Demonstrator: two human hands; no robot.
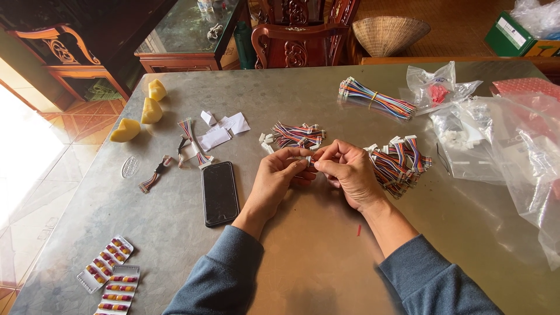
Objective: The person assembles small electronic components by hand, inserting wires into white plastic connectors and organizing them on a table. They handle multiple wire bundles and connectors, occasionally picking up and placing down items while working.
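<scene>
Metal table (303, 256) — phone (220, 192), wire bundles (399, 162)

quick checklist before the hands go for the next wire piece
1. Both hands busy: left hand and right hand meet on one small connector - not ok, not free yet.
2. How the connector sits between the fingertips: cannot tell, mostly hidden.
3. Wire pile right of the right hand, close by - ok.
4. Second pile just behind the hands, close by - ok.
5. Phone lies left of the left hand, apart from the piles - ok.
6. Plastic bags at the right edge lie beside the wire pile, not over it - ok.
</scene>
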